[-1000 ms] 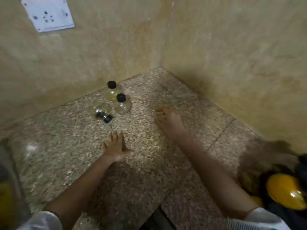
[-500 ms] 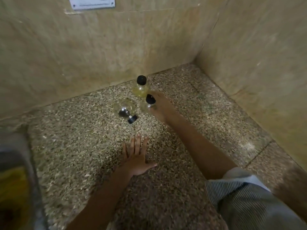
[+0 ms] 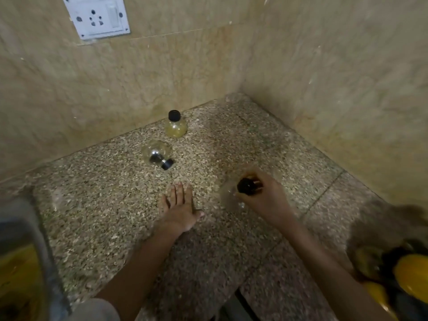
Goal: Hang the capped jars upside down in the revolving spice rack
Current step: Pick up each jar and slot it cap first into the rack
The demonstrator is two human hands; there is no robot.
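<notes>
- Countertop (image 3: 104,205): speckled stone in beige and brown, polished, with a straight joint line on its right part. It fills an inside corner formed by two walls.
- Walls (image 3: 324,89): large beige tiles with a cloudy, marble-like pattern. A white rectangular socket plate (image 3: 97,16) sits high on the left wall.
- Upright jar (image 3: 176,127): a squat, rounded, clear body with a yellowish tint and a round black cap on top. It stands on the countertop, close to the left wall.
- Toppled jar (image 3: 155,152): same clear rounded form, lying on its side just in front of the upright jar and apart from it. Its black cap points toward the camera and to the right.
- Held jar (image 3: 229,196): clear body, smeared by motion blur; its black cap (image 3: 245,185) is distinct. It is to the right of the left hand, well in front of the other two jars.
- Right hand (image 3: 266,198): fingers curl round the held jar at the cap end, gripping it.
- Left hand (image 3: 179,212): palm down, flat on the countertop, fingers straight and close together, holding nothing.
- The two hands are apart.
- Sink (image 3: 44,251): grey metal rim at the lower left.
- Yellow objects (image 3: 410,274): rounded and glossy at the lower right, too blurred to identify.
</notes>
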